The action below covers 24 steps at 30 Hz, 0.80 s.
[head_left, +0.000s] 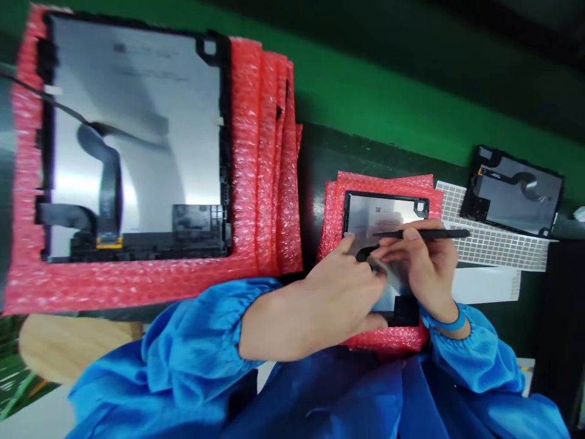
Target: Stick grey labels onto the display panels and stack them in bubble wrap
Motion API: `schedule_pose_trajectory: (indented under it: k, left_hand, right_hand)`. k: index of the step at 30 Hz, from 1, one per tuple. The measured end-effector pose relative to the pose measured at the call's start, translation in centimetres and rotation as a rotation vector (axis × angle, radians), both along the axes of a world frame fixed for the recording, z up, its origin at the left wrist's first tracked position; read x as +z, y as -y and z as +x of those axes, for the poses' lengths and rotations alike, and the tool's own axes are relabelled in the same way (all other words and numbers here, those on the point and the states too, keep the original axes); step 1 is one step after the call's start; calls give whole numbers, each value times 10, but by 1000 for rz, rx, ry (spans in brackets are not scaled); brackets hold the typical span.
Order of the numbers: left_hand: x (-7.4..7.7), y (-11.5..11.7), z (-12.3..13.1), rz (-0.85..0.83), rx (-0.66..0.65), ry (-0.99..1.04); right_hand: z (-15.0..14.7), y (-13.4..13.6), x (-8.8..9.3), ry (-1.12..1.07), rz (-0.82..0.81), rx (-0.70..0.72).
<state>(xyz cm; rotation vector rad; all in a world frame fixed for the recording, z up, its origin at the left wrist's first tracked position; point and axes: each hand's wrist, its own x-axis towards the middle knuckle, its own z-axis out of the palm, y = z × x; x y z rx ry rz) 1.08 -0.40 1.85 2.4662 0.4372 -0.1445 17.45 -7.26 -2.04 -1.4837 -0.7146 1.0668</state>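
A display panel (402, 213) with a silver back and black frame lies in front of me on red bubble-wrap sheets. My left hand (324, 299) rests palm down over the panel's left side, its fingers apart and partly bent. A dark flex cable (365, 252) shows beside those fingers; whether they touch it I cannot tell. Pinched in the fingers of my right hand (423, 262) is a pair of slim black tweezers (439, 234), held almost level above the panel and pointing left. A blue band circles my right wrist.
At left, a larger-looking display panel (137, 122) with dark flex cables lies on stacked red bubble wrap (265, 158). To the right, another dark panel (521, 192) overlaps a white grid-patterned sheet (503, 247). A white sheet (484, 285) lies below. A wooden piece (77, 341) sits at lower left.
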Motion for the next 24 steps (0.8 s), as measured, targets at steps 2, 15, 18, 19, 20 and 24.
schedule_pose_trajectory:
  k: [2,15,18,19,20,24]
  left_hand:
    - [4,6,-7,39,88,-93]
    - [-46,24,-31,-133,896,22]
    - [-46,25,-20,-174,892,194]
    - [-46,26,-15,-192,898,252]
    - [-46,26,-11,-205,906,303]
    - [-38,11,-10,-259,920,542]
  right_hand:
    - [13,10,4,31,70,-69]
    - [35,33,-44,90,156,-192]
    - [35,30,-47,62,180,-203]
    - [35,29,-48,55,185,-217]
    - [36,28,-48,43,186,-231]
    - [44,28,-45,-29,218,-278]
